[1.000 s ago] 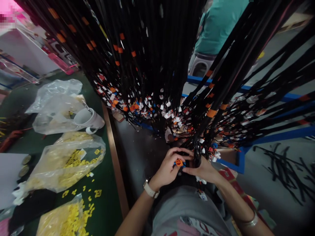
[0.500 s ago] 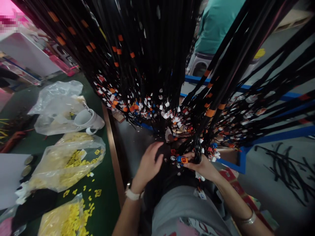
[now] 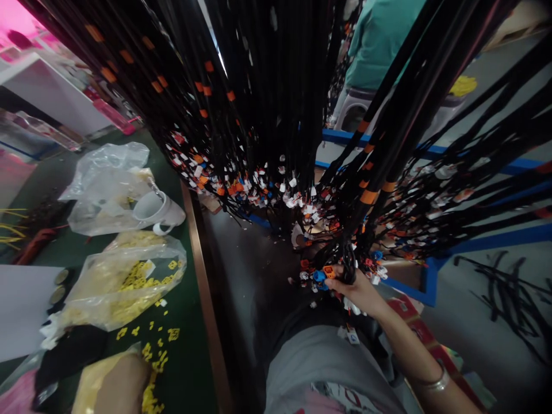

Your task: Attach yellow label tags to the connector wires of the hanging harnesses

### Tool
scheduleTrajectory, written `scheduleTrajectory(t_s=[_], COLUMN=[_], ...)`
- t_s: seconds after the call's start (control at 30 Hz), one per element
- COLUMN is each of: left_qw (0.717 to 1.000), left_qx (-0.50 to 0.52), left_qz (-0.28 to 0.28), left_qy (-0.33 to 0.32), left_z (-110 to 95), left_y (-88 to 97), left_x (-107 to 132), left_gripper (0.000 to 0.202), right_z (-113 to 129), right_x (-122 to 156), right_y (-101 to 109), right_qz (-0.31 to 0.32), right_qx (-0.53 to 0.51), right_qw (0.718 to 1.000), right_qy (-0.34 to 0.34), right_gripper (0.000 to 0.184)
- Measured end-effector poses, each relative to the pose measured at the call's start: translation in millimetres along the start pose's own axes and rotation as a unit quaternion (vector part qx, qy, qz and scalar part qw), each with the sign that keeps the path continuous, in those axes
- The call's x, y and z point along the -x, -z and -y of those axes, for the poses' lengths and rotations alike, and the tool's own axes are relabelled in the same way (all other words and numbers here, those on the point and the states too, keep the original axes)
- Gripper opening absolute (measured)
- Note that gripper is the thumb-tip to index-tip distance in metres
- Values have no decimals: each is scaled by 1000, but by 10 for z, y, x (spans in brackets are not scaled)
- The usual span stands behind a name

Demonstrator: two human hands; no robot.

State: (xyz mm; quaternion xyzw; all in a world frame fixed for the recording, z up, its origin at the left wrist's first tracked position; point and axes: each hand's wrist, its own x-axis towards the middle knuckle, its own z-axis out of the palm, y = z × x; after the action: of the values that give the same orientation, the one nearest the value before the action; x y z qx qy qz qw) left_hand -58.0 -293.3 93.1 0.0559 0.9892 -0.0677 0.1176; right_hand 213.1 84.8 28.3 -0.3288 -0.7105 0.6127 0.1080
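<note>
My right hand (image 3: 356, 290) is closed around a bundle of black wires (image 3: 347, 261) hanging from above, with an orange and blue connector (image 3: 324, 273) at its fingertips. My left hand (image 3: 118, 382) is at the bottom left, over a plastic bag of small yellow parts (image 3: 97, 385); it is blurred and its fingers do not show. Many black wire harnesses (image 3: 267, 115) with white, orange and blue connectors hang in front of me.
A green table (image 3: 190, 356) on the left carries clear bags of yellow parts (image 3: 125, 279), a white mug (image 3: 157, 210) and crumpled plastic. Loose yellow pieces (image 3: 166, 333) lie scattered. A person in a teal shirt (image 3: 379, 40) sits behind the harnesses. Blue rack bars (image 3: 487, 238) stand at right.
My left hand let go of the connector and swung left and down to the bag of yellow parts. My right hand kept its hold on the wire bundle.
</note>
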Motion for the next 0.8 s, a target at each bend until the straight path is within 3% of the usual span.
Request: scheduleTrajectory(t_s=[0.13, 0.23, 0.43, 0.8], left_qw=[990, 985, 993, 992], left_qx=[-56, -89, -105, -73], left_qz=[82, 108, 56, 73], left_qy=[105, 96, 20, 69], left_z=[-83, -171, -178, -174], left_y=[1, 10, 26, 6], left_x=[-63, -112, -42, -43], left_gripper=[21, 21, 26, 26], right_z=[-39, -33, -32, -42], right_x=[0, 11, 16, 12], right_y=[8, 20, 31, 55], right_qz=[6, 4, 4, 28], right_qx=[-5, -7, -20, -34], right_qw=[1000, 1000, 1000, 999], right_qy=[-1, -8, -14, -18], right_gripper=[32, 32, 34, 30])
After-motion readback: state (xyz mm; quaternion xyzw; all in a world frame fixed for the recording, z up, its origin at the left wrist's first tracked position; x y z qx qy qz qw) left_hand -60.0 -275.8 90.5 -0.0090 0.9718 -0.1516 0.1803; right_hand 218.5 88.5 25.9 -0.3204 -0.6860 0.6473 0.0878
